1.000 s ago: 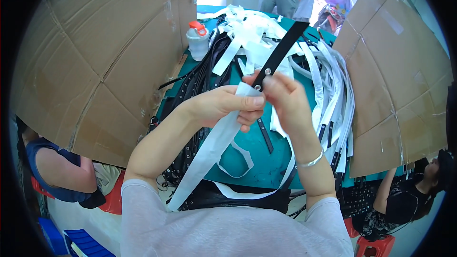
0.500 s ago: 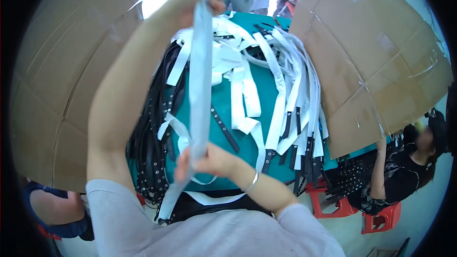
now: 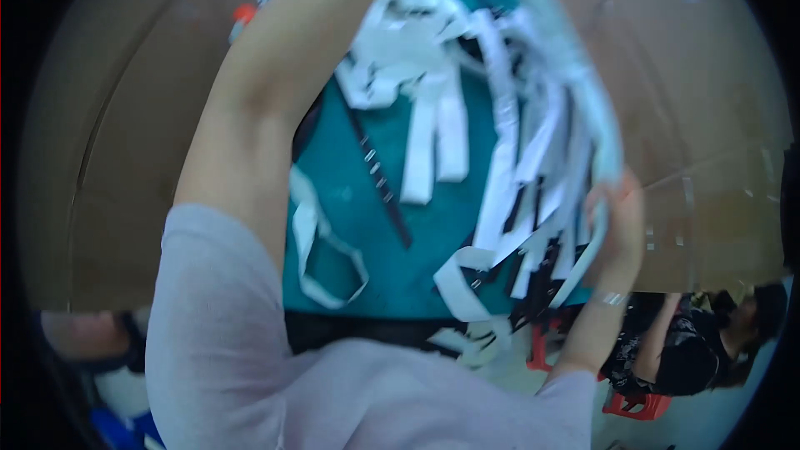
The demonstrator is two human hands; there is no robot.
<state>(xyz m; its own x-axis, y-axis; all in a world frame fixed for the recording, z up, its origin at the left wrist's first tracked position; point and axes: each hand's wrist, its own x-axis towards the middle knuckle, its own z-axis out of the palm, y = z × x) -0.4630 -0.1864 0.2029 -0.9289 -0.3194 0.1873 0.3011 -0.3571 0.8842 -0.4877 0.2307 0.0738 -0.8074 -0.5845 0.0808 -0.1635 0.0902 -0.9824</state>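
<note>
My right hand, slightly blurred, is closed round the lower part of a long belt in a white sleeve. The sleeved belt runs from the top edge down over the right side of the table, above a bundle of other white-sleeved belts with black ends. My left forearm stretches up to the top edge, where the hand is cut off and its fingers do not show. Loose white strips lie between my arms, and a black belt end with metal eyelets rests left of them.
The table has a green top. Large cardboard sheets stand along both sides. At the lower right, a person in black sits by a red stool. A curled white strip lies near the front left.
The white-sleeved belt has swung from the middle over to the right-hand bundle. My right hand has moved right with it, and my left hand has gone up to the top edge.
</note>
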